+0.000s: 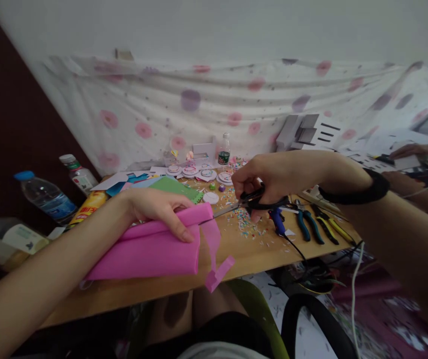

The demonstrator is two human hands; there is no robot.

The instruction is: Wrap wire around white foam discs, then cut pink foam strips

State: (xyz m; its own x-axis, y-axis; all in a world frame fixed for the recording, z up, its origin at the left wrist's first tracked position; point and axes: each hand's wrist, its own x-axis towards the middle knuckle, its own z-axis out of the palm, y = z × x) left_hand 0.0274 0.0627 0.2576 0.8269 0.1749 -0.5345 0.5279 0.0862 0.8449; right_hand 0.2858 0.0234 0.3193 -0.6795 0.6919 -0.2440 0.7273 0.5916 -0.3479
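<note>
My left hand grips a folded pink sheet, thumb on top, near its right end. The sheet looks like thin foam or crepe paper; I cannot tell which. In my right hand is a pair of black-handled scissors, with its blades reaching left into the edge of the pink sheet. A partly cut pink strip dangles from that edge, bent at its lower end over the table's front.
Behind lie round white decorated pieces, a green sheet and a small bottle. A blue glue gun, pliers and cutters lie right. Bottles stand left. Another person's hands work far right.
</note>
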